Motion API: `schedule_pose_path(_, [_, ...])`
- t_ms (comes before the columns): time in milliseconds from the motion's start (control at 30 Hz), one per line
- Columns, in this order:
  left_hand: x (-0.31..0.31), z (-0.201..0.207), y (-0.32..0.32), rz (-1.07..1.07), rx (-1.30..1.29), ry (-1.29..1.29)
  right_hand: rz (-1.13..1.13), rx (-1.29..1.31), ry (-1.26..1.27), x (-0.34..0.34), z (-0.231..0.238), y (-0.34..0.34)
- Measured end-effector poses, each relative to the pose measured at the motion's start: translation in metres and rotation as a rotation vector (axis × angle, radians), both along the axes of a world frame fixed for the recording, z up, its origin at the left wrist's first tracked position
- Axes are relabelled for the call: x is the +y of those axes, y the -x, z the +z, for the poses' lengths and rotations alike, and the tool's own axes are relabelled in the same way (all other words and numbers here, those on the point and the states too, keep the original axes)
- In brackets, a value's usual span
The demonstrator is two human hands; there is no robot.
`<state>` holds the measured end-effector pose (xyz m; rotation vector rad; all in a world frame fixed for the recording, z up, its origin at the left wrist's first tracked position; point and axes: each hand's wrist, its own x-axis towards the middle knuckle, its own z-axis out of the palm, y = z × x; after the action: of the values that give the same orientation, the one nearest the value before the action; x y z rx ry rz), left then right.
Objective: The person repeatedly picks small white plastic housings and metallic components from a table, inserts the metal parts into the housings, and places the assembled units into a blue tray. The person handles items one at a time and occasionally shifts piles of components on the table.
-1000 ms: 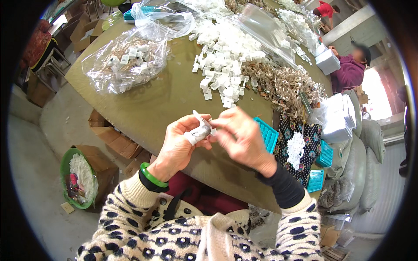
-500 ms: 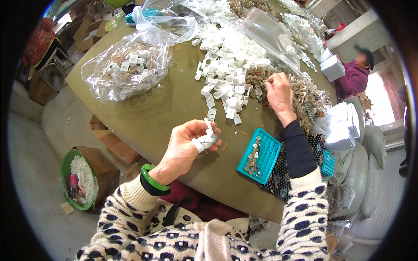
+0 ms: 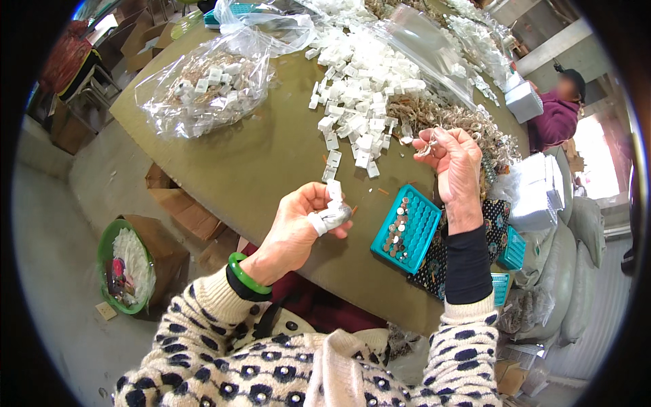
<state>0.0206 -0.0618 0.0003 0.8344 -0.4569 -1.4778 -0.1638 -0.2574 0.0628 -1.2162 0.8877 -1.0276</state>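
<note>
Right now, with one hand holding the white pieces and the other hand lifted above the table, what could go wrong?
1. The left hand holds several small white pieces stacked loosely at the fingertips; one might slip and fall off the near table edge.
2. The right hand pinches a small metal part in the air; if dropped, it could get lost in the tangled pile below.
3. The teal tray sits near the edge; a sleeve could knock it.

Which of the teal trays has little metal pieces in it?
The teal tray nearest the left hand, at the table's near edge. The other teal trays lie further right and show none.
</note>
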Motion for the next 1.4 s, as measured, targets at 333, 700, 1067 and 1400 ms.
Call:
schedule_pose_path(333, [0.01, 0.013, 0.013, 0.151, 0.062, 0.241, 0.074, -0.308, -0.162, 0.121, 0.007, -0.015])
schedule_pose_path(700, [0.032, 0.016, 0.015, 0.27, -0.24, 0.274, 0.077, -0.191, -0.101, 0.165, -0.008, -0.016])
schedule_pose_path(1067, [0.041, 0.014, 0.023, 0.303, -0.119, 0.212, -0.053, 0.692, 1.171, 0.183, -0.014, -0.021])
schedule_pose_path(1400, [0.052, 0.012, 0.015, 0.147, 0.081, 0.108, 0.097, 0.407, 0.736, 0.187, -0.021, -0.015])
